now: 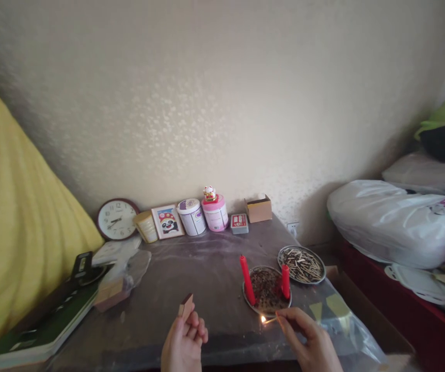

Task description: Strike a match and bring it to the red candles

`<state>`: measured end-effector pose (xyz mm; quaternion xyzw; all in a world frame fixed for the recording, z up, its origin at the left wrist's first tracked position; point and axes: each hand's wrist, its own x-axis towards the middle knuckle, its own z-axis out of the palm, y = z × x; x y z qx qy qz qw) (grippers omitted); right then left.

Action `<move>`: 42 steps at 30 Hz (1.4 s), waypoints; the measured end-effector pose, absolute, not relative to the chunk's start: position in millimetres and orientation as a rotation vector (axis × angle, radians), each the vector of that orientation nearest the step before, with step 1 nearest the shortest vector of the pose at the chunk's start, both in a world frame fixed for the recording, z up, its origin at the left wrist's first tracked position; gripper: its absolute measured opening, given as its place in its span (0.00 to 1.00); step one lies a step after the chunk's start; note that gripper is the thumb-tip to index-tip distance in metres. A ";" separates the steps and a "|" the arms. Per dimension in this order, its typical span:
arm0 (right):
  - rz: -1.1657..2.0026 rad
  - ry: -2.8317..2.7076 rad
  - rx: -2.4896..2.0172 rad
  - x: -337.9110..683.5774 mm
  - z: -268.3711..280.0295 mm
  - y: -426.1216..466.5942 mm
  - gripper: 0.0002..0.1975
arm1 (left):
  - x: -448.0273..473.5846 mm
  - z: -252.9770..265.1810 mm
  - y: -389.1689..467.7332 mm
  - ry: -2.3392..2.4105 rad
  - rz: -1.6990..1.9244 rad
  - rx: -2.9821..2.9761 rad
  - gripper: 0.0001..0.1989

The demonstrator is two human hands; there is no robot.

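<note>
Closest to the viewer, the person's left hand [184, 343] is curled, fingers closed around a small matchbox [186, 305] held upright above the grey surface [191, 279]. To its right, the right hand [310, 343] pinches a lit match [269, 320] between thumb and fingertips, the other fingers loosely bent. The small flame at the match tip sits just at the near rim of a round metal plate [267, 292].

On that plate stand two red candles: a taller one [247, 287] leaning on the left side, and a shorter one [285, 281] upright on the right, with dark debris between them. Just behind and to the right, a second metal plate [302, 264] holds a heap of spent matches.

Farther back, lined against the cream wall, are a round clock [116, 219], a small framed panda picture [167, 221], two tubs [203, 215], a little tin and a cardboard box [258, 208]. A yellow cushion [17, 222] fills the left side, and white plastic bags [393, 222] lie on the right.
</note>
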<state>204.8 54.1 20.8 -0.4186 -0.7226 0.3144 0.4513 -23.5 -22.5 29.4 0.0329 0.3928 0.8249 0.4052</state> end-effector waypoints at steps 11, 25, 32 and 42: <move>0.695 -1.817 -1.076 194.6 7.2 53.5 0.13 | -28.5 32.3 -23.7 0.920 2.116 0.066 0.24; 0.647 -1.919 -1.139 174.7 16.8 46.6 0.15 | -40.8 29.5 -28.8 0.811 2.099 -0.035 0.26; 0.642 -1.876 -1.176 171.5 23.2 46.3 0.14 | -55.7 19.0 -27.5 0.791 2.024 -0.145 0.27; 1.049 -1.479 -1.147 172.9 25.4 60.8 0.20 | -47.5 21.9 -26.4 0.871 2.022 -0.091 0.14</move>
